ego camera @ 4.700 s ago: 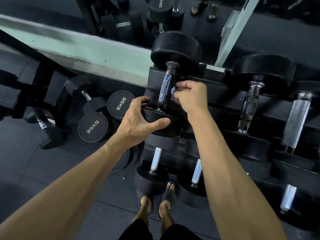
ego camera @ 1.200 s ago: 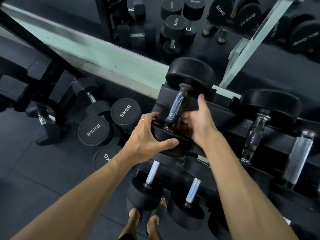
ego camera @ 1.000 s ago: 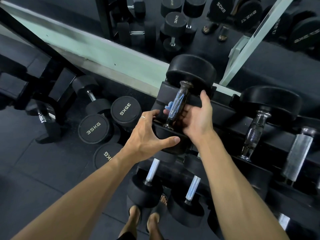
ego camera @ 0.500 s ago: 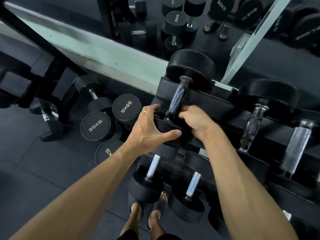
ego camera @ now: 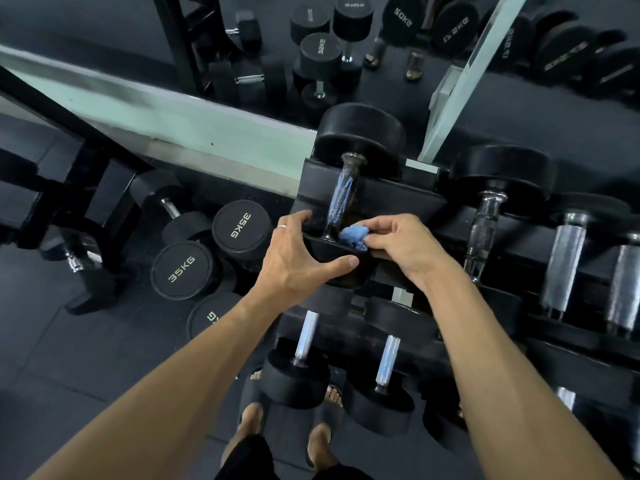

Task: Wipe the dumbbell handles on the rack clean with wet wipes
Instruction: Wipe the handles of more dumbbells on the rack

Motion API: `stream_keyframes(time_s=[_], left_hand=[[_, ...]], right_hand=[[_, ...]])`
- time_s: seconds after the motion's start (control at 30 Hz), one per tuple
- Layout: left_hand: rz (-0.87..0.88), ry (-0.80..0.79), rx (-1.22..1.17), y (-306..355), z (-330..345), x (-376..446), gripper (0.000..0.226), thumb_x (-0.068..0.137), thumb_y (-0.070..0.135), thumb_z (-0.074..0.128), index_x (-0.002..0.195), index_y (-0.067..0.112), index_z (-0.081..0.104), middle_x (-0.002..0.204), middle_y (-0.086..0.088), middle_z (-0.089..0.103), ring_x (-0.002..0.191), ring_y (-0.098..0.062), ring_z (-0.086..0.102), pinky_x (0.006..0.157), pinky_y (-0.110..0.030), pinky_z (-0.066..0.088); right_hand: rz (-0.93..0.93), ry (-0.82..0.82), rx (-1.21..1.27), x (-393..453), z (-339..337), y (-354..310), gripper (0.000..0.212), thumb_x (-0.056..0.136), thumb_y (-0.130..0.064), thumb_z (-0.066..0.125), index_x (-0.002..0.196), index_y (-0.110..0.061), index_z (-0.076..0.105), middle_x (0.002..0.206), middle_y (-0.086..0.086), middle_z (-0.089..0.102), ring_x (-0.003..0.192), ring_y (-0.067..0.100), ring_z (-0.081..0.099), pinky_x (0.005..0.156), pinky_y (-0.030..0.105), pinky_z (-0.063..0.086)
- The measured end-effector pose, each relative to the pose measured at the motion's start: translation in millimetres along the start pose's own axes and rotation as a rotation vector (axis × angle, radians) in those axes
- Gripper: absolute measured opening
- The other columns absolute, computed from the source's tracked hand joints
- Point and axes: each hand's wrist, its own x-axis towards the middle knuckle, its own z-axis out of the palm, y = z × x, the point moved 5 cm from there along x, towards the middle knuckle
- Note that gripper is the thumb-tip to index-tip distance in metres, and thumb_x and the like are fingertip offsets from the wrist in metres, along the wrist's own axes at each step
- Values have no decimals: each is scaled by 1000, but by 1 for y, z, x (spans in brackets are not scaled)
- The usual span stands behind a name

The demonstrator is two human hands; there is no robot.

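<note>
Blue wet wipe [ego camera: 352, 237], bunched in the right hand [ego camera: 401, 244] pinch, sits at the handle [ego camera: 341, 199] near end; left hand [ego camera: 298, 258] clasps the dumbbell head [ego camera: 332, 263]. Mid-wipe, probably; next stroke toward twelve o'clock.

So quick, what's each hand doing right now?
Left hand: grips the near end of the dumbbell on the rack's top row.
Right hand: pinches a crumpled blue wipe beside the handle's near end.
</note>
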Motion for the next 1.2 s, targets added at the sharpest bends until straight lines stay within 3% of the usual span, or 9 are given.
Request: stream_keyframes(time_s=[0.1, 0.23, 0.37, 0.5, 0.6, 0.77, 0.9, 1.03, 1.2], left_hand=[[3, -83, 12, 2, 1, 0, 97, 70, 56, 79, 147, 21, 32, 141, 2, 36, 132, -13, 34, 107, -27, 33], [198, -153, -91, 10, -12, 4, 51, 89, 53, 59, 132, 26, 59, 138, 6, 49, 130, -12, 43, 112, -35, 35], [220, -189, -424, 21, -37, 16, 15, 88, 21, 72, 103, 23, 73, 100, 8, 73, 95, -8, 69, 90, -31, 55], [203, -209, -571, 20, -49, 34, 8, 86, 6, 73, 89, 14, 72, 80, 1, 74, 75, -12, 70, 71, -25, 57], [72, -253, -622, 9, -47, 55, 12, 88, 2, 68, 86, 13, 72, 76, 0, 73, 72, -10, 69, 68, -21, 57], [-207, -240, -766, -4, -26, 100, 15, 89, -2, 67, 86, 13, 71, 81, -3, 72, 77, -16, 70, 63, -18, 55], [-235, -177, -847, 9, -6, 124, 23, 85, -7, 69, 87, 14, 60, 92, -11, 67, 86, -24, 69, 71, -29, 60], [-286, -194, -820, 7, 10, 133, 19, 84, -2, 72, 78, 16, 72, 87, -7, 74, 86, -23, 72, 88, -40, 58], [-298, -333, -940, 8, 16, 129, 4, 89, 6, 68, 92, 8, 72, 89, -6, 74, 83, -19, 72, 78, -32, 60]], right_hand=[[-89, 72, 113, -23, -3, -15, 39, 91, 8, 59, 89, -27, 75, 87, -6, 77, 89, 8, 71, 84, 25, 57], [-140, 174, 151, -40, 9, -32, 34, 91, 6, 61, 97, -24, 75, 93, -4, 77, 91, 7, 71, 86, 21, 54], [-143, 276, 242, -49, 24, -49, 25, 89, 3, 67, 97, -19, 75, 92, 0, 78, 88, 9, 72, 87, 21, 55], [-133, 433, 181, -52, 40, -55, 13, 88, -7, 73, 96, -17, 75, 87, -3, 77, 83, 5, 72, 77, 14, 53], [-48, 679, 122, -58, 42, -41, 13, 91, -13, 69, 100, -20, 74, 91, -10, 73, 83, -3, 66, 75, 9, 47], [90, 854, 187, -69, 56, -9, 21, 93, -24, 66, 113, -20, 71, 107, -9, 69, 103, 6, 63, 96, 30, 51], [88, 941, 227, -69, 68, 0, 19, 94, -29, 65, 112, -24, 69, 114, -9, 67, 114, 13, 59, 103, 39, 48], [79, 988, 251, -66, 73, -1, 16, 96, -25, 61, 111, -26, 68, 113, -12, 65, 114, 10, 57, 96, 24, 46], [46, 1018, 207, -59, 82, -6, 21, 100, -15, 50, 104, -27, 67, 110, -19, 58, 116, 8, 49, 83, -2, 31]])
